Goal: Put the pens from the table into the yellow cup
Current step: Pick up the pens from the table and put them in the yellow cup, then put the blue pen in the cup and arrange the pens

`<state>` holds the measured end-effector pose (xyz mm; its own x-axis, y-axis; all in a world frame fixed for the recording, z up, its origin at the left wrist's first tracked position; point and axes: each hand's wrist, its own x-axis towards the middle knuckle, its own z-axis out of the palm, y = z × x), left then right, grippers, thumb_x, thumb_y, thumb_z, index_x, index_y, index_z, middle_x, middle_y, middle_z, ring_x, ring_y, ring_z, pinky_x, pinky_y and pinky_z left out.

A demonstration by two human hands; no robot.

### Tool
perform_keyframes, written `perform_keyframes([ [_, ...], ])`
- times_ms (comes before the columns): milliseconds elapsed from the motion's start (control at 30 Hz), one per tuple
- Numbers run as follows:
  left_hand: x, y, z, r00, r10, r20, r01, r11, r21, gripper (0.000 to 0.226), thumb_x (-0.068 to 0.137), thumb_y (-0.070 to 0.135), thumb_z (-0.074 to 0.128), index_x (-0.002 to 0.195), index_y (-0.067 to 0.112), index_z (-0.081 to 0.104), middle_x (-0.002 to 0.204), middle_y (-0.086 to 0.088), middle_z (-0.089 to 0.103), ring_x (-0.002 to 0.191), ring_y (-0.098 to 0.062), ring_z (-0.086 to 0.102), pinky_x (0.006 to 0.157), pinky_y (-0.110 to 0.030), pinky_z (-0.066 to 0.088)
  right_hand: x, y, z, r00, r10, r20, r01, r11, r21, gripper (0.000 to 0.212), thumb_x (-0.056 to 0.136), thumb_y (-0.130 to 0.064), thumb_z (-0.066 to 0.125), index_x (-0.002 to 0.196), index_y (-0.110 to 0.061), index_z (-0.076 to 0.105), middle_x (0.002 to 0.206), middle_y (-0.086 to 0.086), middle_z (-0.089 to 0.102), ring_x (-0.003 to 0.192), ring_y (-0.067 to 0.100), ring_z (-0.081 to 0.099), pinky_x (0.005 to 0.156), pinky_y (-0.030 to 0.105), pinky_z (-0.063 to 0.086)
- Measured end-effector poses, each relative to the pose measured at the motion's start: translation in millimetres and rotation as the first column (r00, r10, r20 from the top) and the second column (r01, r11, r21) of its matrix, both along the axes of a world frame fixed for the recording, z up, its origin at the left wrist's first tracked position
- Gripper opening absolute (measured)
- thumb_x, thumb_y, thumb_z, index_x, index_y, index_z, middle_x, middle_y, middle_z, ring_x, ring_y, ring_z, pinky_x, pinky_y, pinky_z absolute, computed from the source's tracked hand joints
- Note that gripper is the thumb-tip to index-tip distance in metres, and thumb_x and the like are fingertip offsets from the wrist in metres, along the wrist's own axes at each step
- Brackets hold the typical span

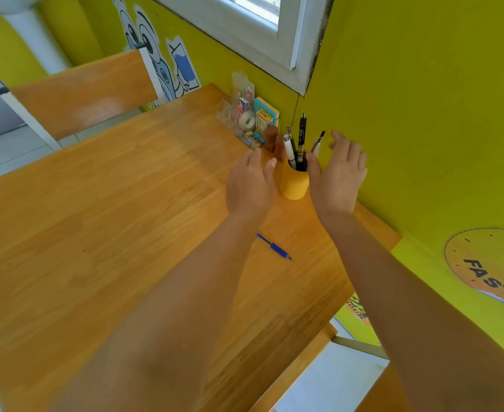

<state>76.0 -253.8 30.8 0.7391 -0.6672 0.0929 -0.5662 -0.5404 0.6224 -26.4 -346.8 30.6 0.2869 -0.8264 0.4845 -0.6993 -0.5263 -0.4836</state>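
both forearms fill the near view and reach up toward 12 o'clock, ending in two open hands that flank the cup (pixel 294 183). left hand (pixel 250 181) sits at the cup's 9 o'clock, fingers loosely spread and slightly curled, holding nothing; right hand (pixel 338 171) sits at its 3 o'clock, palm turned inward, fingers splayed, also empty. neither hand clearly touches the cup wall, though the right thumb lies just beside the rim and contact there cannot be ruled out. the pose reads as a steadying or cradling stance around the cup, probably to stop it tipping with several pens standing tall in it: a black pen (pixel 301 135), a white pen (pixel 289 150) and a thinner one leaning toward 1 o'clock. the cup stands upright near the far right edge of the table (pixel 96 233), close to the wall, with a clear organiser (pixel 244 120) of stationery just beyond it at 11 o'clock. one blue pen (pixel 274 247) lies flat on the table at the cup's 6 o'clock, between the two forearms and nearer the left one, tip pointing toward 4 o'clock. judged from this, the task is nearly done, with that pen left to pick up.
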Motion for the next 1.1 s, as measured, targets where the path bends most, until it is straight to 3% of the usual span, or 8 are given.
perform_keyframes([
  [100,-5,35,-23,0.998,0.048,-0.038,-0.044,0.995,0.091,0.057,0.105,0.043,0.029,0.154,0.014,0.03,0.162,-0.003,0.028,0.152,-0.022,0.02,0.124,-0.04,0.021,-11,29,-8,0.998,-0.014,0.058,0.01,0.998,0.061,0.047,0.09,-0.037,0.061,0.126,-0.01,0.051,0.116,0.009,0.057,0.108,0.028,0.053,0.086,0.035,0.038],
  [200,-13,74,-48,0.996,0.093,-0.012,-0.088,0.973,0.212,0.058,0.106,0.042,0.023,0.156,0.015,0.022,0.166,-0.001,0.018,0.155,-0.018,0.009,0.127,-0.036,0.008,-19,58,-24,0.997,0.075,-0.026,-0.071,0.989,0.132,0.034,0.09,-0.034,0.062,0.114,-0.011,0.054,0.109,0.007,0.059,0.104,0.029,0.054,0.084,0.035,0.037],
  [433,-34,131,-85,0.994,0.075,0.08,-0.1,0.921,0.378,0.058,0.106,0.042,0.021,0.158,0.016,0.015,0.167,0.0,0.006,0.155,-0.017,0.0,0.126,-0.036,0.0,-14,100,-58,0.857,0.357,-0.372,-0.232,0.912,0.34,0.036,0.093,-0.04,0.056,0.123,-0.02,0.054,0.122,0.002,0.059,0.116,0.024,0.052,0.095,0.038,0.04],
  [667,-37,144,-100,0.988,-0.015,0.152,-0.053,0.9,0.432,0.061,0.105,0.044,0.016,0.158,0.016,0.01,0.168,-0.003,0.002,0.155,-0.018,-0.003,0.127,-0.04,0.001,-3,112,-66,0.793,0.357,-0.494,-0.21,0.921,0.328,0.027,0.096,-0.033,0.05,0.115,-0.015,0.056,0.119,0.007,0.056,0.111,0.026,0.05,0.093,0.038,0.042],
  [867,-38,146,-102,0.982,-0.041,0.183,-0.042,0.901,0.431,0.061,0.104,0.046,0.012,0.158,0.017,0.011,0.168,-0.002,0.003,0.155,-0.017,-0.002,0.127,-0.04,-0.001,-7,109,-63,0.839,0.358,-0.41,-0.224,0.913,0.34,0.02,0.095,-0.03,0.055,0.107,-0.013,0.059,0.107,0.007,0.061,0.099,0.026,0.058,0.085,0.038,0.047],
  [1000,-40,146,-98,0.974,-0.142,0.176,0.054,0.901,0.432,0.061,0.104,0.047,0.014,0.158,0.017,0.013,0.167,-0.001,0.005,0.155,-0.016,-0.001,0.127,-0.04,0.0,-18,98,-50,0.944,0.284,-0.168,-0.218,0.919,0.329,0.018,0.095,-0.025,0.057,0.103,-0.009,0.06,0.103,0.01,0.063,0.09,0.029,0.061,0.074,0.042,0.05],
  [1100,-41,147,-95,0.971,-0.176,0.164,0.096,0.908,0.408,0.065,0.103,0.05,0.014,0.158,0.015,0.017,0.167,-0.004,0.009,0.155,-0.018,0.001,0.127,-0.038,0.0,-23,82,-29,0.984,0.175,0.037,-0.178,0.93,0.32,0.018,0.097,-0.024,0.056,0.106,-0.01,0.059,0.104,0.006,0.065,0.082,0.021,0.061,0.069,0.04,0.051],
])
